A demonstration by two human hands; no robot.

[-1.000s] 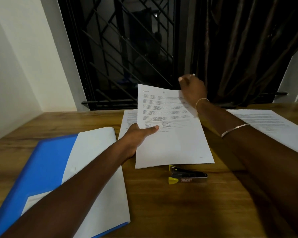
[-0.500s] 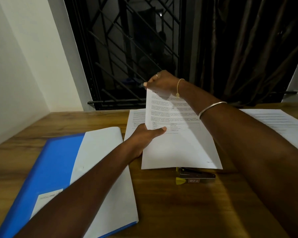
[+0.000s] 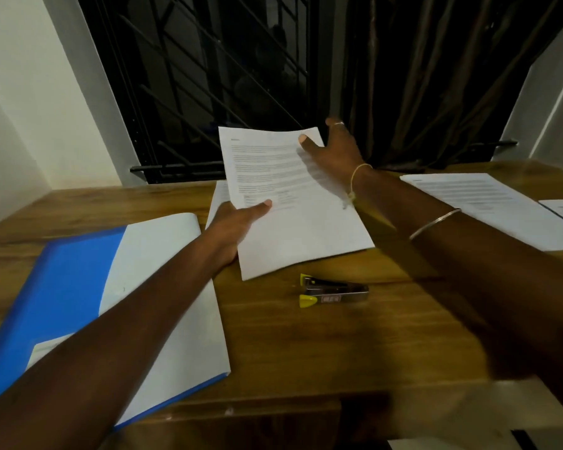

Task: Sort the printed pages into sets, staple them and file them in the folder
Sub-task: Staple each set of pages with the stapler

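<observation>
Your right hand [image 3: 335,154] moved from top-left to top-right corner of printed pages [image 3: 293,222], now pinching it; left hand [image 3: 233,227] grips left edge. Step seems squaring set. Next you likely need stapler [image 3: 333,291].

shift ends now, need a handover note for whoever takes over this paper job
Left hand grips the white printed pages at their left edge; right hand pinches their top right corner. Black, silver and yellow stapler lies untouched on the wooden table near them. Blue plastic folder lies at left; more printed sheets lie at right. Done: pages gathered in hand. Left: staple this set, file it, sort the rest.
</observation>
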